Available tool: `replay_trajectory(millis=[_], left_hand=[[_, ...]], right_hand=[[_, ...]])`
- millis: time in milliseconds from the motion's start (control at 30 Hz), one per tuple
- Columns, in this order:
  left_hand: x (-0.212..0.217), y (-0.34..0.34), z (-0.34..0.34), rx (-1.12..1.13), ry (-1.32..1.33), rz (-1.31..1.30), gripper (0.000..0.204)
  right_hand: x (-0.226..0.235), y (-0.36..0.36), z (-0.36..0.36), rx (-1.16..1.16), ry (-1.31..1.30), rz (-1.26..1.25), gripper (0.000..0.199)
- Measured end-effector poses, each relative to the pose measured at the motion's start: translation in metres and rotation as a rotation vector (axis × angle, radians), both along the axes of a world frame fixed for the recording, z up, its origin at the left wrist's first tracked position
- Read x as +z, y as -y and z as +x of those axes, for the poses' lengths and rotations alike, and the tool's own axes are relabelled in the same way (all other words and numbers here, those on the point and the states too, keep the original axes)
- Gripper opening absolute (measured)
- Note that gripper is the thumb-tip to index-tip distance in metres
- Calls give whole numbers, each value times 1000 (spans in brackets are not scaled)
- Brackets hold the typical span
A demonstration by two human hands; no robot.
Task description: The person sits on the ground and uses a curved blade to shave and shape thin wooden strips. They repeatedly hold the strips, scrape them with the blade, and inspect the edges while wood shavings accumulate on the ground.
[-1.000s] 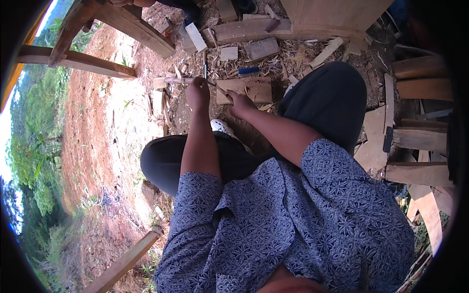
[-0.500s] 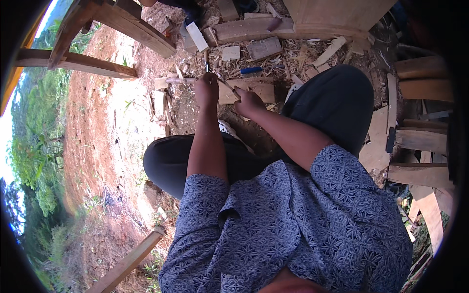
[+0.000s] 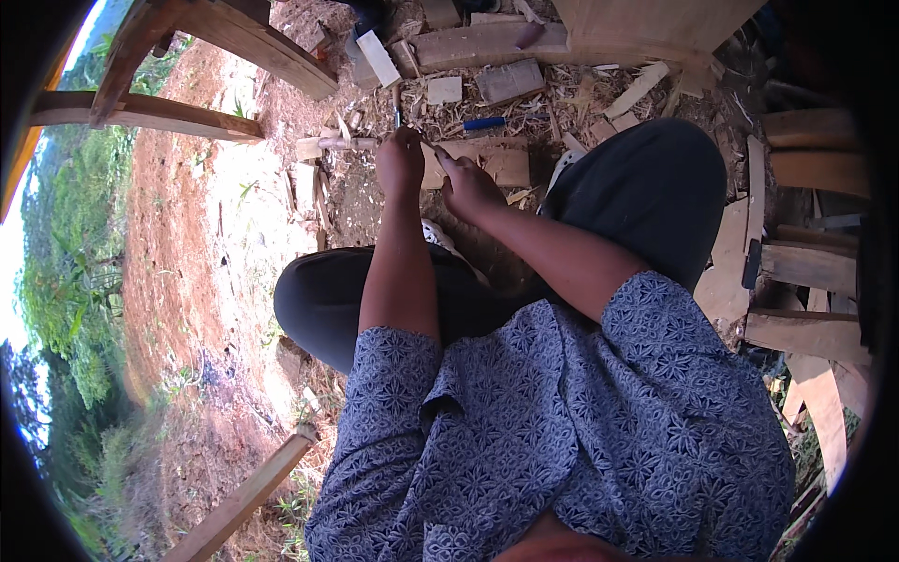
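My left hand (image 3: 401, 167) is closed in a fist, gripping a slim metal-shafted tool (image 3: 397, 105) that points away from me. Close by on its right, my right hand (image 3: 470, 191) is wrapped round the dark handle of a thin tool (image 3: 440, 152), whose far end reaches up to the left fist. What kind of tools they are is too small to tell. A wooden board (image 3: 496, 162) lies on the ground just beyond both hands. Left of the left fist is a round wooden stick (image 3: 348, 143). The fingers hide where the two tools meet.
A blue-handled tool (image 3: 484, 123) lies among wood shavings beyond the board. Wood blocks (image 3: 510, 81) and a long curved timber (image 3: 468, 51) are farther off. Timber beams (image 3: 262, 49) stand at the far left. Stacked planks (image 3: 810, 262) line the right, beside my bent knee.
My right hand has slid slightly left and away from me, closer to the left fist, with its tool. The left hand stays closed and has barely moved.
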State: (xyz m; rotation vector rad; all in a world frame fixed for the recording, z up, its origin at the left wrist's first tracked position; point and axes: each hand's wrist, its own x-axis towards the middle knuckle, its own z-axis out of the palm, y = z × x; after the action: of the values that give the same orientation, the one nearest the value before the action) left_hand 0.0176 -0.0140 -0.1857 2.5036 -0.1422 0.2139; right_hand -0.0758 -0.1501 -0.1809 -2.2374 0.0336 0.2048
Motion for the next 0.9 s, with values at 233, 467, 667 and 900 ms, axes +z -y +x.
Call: replay_trajectory(millis=[233,467,667,900], left_hand=[[1,-3,1,-5,0,9,13],[-3,-4,4,22,-2,-7,13],[-6,5,3,0,48,-21,13],[-2,7,4,20,33,-104,10]], right_hand=[[-11,10,4,53,-196,-56,62],[4,6,15,-57,-173,118,56],[-8,11,5,-32,-86,27,60],[-14,13,7,-13,-99,16,61]])
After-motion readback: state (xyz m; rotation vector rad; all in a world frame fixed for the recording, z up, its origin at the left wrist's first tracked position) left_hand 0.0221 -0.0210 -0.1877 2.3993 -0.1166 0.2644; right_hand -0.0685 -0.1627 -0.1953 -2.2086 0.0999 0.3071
